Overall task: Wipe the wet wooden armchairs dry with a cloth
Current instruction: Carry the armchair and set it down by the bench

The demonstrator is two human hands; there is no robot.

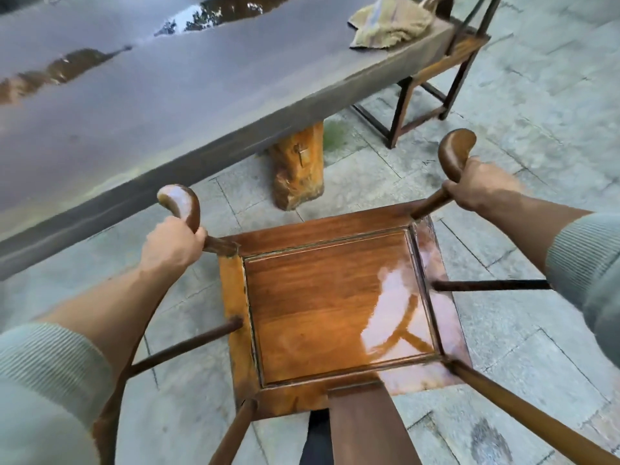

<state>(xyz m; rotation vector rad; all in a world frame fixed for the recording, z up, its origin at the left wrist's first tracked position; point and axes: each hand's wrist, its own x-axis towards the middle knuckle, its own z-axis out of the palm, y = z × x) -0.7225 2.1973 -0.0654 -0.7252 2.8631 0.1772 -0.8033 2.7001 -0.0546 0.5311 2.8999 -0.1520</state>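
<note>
A wooden armchair (335,307) stands on grey stone paving (503,135), seen from above and behind its backrest; its square seat panel shines with a film of water, brightest toward the right side. The left hand (171,245) is curled around the left armrest just below its rounded, scrolled end, fingers wrapped on the wood; the right hand (476,184) grips the right armrest the same way, just under its curved tip; both forearms come out of pale ribbed sleeves (50,370). Beyond the chair runs a long dark slab table (167,95) with puddles on its top, resting on a chunky orange-brown log leg (298,169). A crumpled beige cloth (389,23) lies on the far right end of the table, well apart from both hands; just beside that end stands a second armchair (436,85), partly tucked against the table's edge.
</note>
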